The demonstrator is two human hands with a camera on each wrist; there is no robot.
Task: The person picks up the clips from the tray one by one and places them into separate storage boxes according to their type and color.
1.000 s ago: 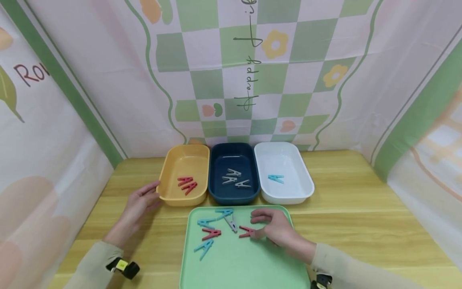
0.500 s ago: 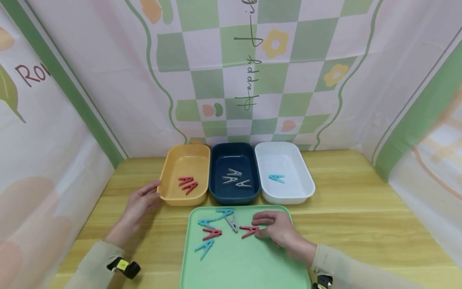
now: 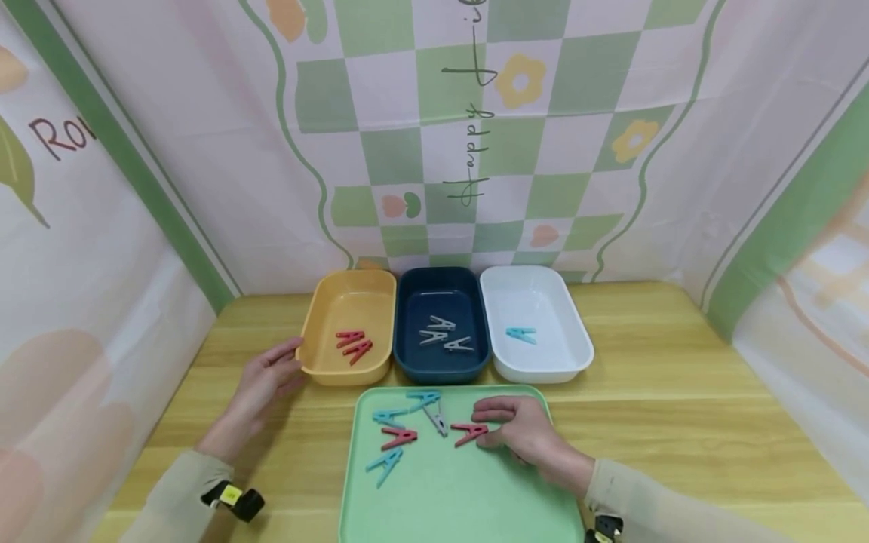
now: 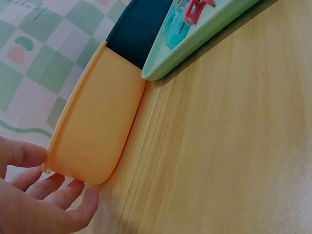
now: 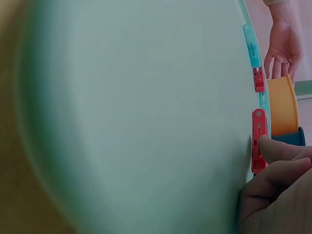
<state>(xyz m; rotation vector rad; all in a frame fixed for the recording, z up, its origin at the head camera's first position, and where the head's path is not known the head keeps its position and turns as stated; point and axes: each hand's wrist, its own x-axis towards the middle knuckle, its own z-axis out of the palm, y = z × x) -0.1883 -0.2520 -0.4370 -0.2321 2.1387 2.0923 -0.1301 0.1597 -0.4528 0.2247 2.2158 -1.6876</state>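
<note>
On the green tray (image 3: 441, 501), my right hand (image 3: 528, 431) reaches over a red clothespin (image 3: 480, 431). Its thumb is right at the joined end, the other fingers spread wide above. Seen from the right wrist, the thumb overlaps that red clothespin (image 5: 259, 121). A grey clothespin (image 3: 438, 424), another red clothespin (image 3: 409, 436) and several light blue clothespins (image 3: 390, 456) lie to its left. My left hand (image 3: 266, 377) touches the near left side of the yellow bin (image 3: 349, 290); in the left wrist view its loosely bent fingers (image 4: 62, 195) meet the wall and the thumb meets the rim.
Behind the tray, the yellow bin holds two red clothespins, the dark blue bin (image 3: 434, 290) three grey ones, and the white bin (image 3: 526, 290) a light blue clothespin (image 3: 521, 335). The wooden table (image 3: 645, 362) ends at patterned cloth (image 3: 448, 151).
The right thumb has drawn back slightly, uncovering more of the red clothespin, which has turned a little. The left hand stays at the yellow bin.
</note>
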